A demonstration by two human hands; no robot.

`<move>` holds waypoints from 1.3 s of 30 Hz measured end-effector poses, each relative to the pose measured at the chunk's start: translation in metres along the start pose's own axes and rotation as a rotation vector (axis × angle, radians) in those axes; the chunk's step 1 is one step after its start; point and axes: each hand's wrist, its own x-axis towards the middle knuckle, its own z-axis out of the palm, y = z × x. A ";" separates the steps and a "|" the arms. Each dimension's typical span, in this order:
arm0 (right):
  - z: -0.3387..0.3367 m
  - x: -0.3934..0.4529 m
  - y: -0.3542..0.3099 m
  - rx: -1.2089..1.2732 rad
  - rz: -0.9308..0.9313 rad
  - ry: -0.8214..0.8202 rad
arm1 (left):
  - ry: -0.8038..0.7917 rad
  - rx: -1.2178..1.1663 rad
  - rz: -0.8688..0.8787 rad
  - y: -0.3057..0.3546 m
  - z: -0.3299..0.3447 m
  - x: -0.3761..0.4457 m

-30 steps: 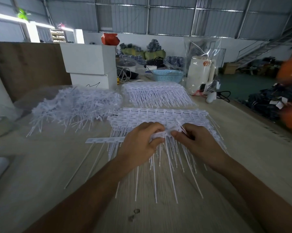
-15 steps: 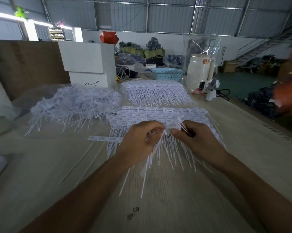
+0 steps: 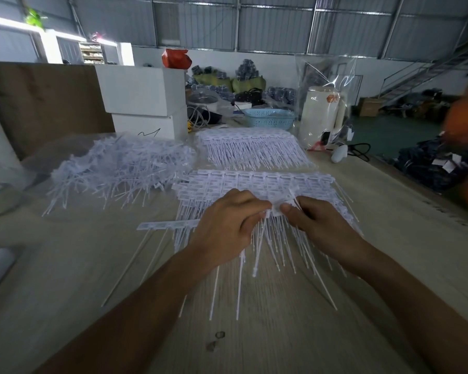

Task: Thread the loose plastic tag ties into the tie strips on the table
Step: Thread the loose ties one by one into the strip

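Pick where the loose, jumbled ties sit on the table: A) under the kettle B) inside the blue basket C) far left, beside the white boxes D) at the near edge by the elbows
C: the tangled pile of loose ties lies on the table's far left, just in front of the white boxes.

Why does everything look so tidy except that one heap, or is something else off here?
The loose ties at far left lie in a tangled heap, unlike the neat strips beside them. One strip sticks out left of the left hand, with few ties hanging. Nothing looks broken or spilled.
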 end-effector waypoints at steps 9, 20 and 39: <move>0.001 0.002 0.010 -0.200 -0.029 0.009 | -0.058 -0.020 -0.055 -0.002 0.005 -0.001; 0.007 0.001 -0.004 0.223 0.199 0.118 | 0.067 -0.432 -0.279 0.010 0.006 0.004; 0.008 -0.002 -0.010 0.581 0.438 -0.071 | -0.090 -0.138 -0.129 -0.007 0.000 0.000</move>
